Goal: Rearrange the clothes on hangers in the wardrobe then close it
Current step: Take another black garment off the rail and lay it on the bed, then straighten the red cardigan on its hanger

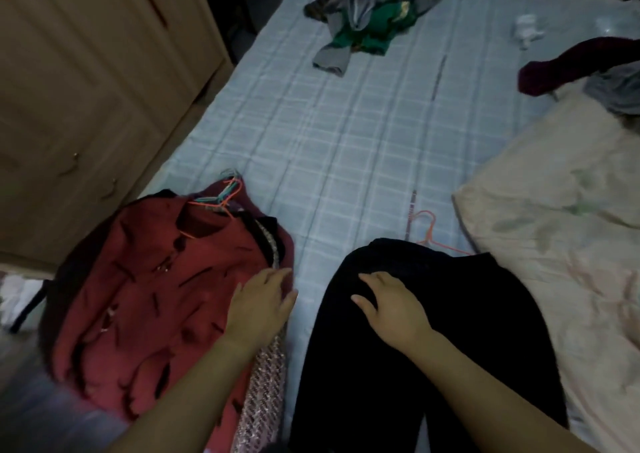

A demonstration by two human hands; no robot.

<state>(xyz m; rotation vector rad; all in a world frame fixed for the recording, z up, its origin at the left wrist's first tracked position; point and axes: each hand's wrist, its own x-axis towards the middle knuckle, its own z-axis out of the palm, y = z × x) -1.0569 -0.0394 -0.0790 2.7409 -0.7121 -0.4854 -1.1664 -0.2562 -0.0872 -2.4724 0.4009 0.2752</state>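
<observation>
A red garment (pixel 145 296) lies on top of a stack of clothes at the bed's near left, with several coloured hanger hooks (pixel 227 194) bunched at its collar. My left hand (pixel 259 307) rests flat on its right edge, fingers spread. A black garment (pixel 398 366) lies spread on the bed to the right, on an orange hanger (pixel 431 230) whose hook sticks out past its top. My right hand (pixel 391 307) lies flat and open on the black cloth. The beige wardrobe (pixel 86 88) stands at the left, its doors closed.
The bed has a light blue checked sheet (pixel 346 133). A heap of grey and green clothes (pixel 367 16) lies at its far end. A cream blanket (pixel 561 227) with maroon and grey clothes (pixel 588 71) covers the right side.
</observation>
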